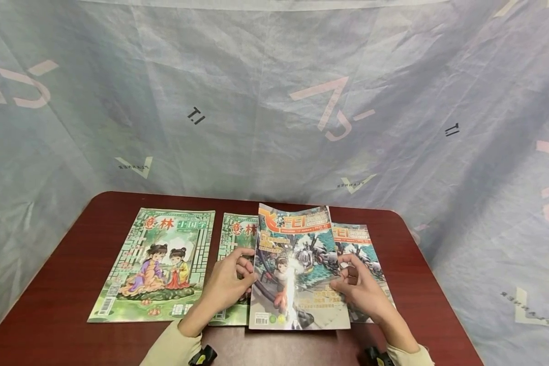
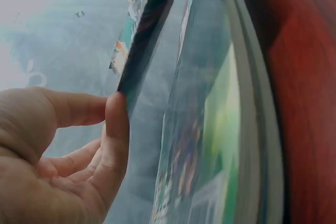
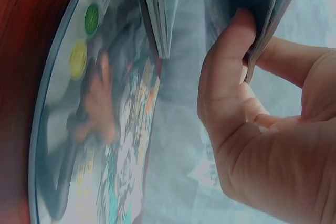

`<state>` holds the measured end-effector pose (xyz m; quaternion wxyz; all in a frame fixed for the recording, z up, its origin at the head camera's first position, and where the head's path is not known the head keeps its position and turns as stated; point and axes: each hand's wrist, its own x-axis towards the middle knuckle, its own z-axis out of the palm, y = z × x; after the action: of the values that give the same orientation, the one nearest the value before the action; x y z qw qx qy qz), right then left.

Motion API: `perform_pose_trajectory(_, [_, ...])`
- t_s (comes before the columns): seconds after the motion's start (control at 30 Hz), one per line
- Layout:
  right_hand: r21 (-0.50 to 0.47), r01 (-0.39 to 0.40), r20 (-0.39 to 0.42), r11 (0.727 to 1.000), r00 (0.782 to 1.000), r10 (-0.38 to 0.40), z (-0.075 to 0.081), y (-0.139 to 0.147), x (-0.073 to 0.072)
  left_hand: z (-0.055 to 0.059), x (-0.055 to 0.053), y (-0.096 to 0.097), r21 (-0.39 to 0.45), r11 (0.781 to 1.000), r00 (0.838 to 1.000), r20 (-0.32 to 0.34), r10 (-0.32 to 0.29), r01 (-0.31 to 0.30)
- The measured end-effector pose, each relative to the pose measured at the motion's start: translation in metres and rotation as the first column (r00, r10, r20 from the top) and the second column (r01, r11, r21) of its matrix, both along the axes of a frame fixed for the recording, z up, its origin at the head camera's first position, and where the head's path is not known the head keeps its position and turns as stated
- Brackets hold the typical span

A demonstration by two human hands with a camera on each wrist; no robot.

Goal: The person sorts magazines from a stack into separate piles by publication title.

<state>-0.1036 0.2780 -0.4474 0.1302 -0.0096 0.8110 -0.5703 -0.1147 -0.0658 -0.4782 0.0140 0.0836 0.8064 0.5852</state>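
Between both hands, a glossy magazine (image 1: 302, 269) with a robot and a figure on its cover is held up above the table. My left hand (image 1: 231, 279) pinches its left edge between thumb and fingers, as the left wrist view also shows. On the opposite edge, my right hand (image 1: 361, 287) pinches it with the thumb in front. Partly hidden behind it lie a green magazine (image 1: 233, 317) on the left and a magazine with a matching cover (image 1: 370, 254) on the right. In the right wrist view, the lower magazine (image 3: 58, 103) shows green and yellow dots.
Another green magazine (image 1: 160, 269), with two cartoon children on it, lies flat at the left of the dark red table (image 1: 64, 284). A grey printed cloth (image 1: 265, 101) hangs behind the table and at its sides.
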Motion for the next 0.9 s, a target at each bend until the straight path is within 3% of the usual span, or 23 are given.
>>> perform_pose_trajectory(0.13, [-0.013,0.016,0.026,1.000,1.000,-0.015,0.001,0.013,0.003,-0.002,0.002,0.011,0.037,0.999,0.999,-0.038,0.006,-0.004])
perform_pose_trajectory(0.37, [-0.060,0.058,0.056,0.997,0.997,-0.054,0.001,0.037,0.011,-0.005,0.003,0.027,0.191,0.979,0.997,0.017,-0.071,0.066])
perform_pose_trajectory(0.57, [-0.160,0.019,0.038,0.987,0.999,-0.013,-0.006,0.056,0.016,-0.010,0.001,0.036,0.208,0.972,0.993,0.027,-0.119,0.111])
perform_pose_trajectory(0.73, [-0.201,0.030,0.041,0.979,0.999,-0.022,-0.012,0.074,0.019,-0.014,0.001,0.049,0.236,0.963,0.989,0.034,-0.143,0.131])
perform_pose_trajectory(0.9, [-0.315,0.004,0.011,0.949,1.000,-0.001,-0.017,0.090,0.022,-0.012,0.000,0.064,0.286,0.949,0.987,0.053,-0.154,0.132])
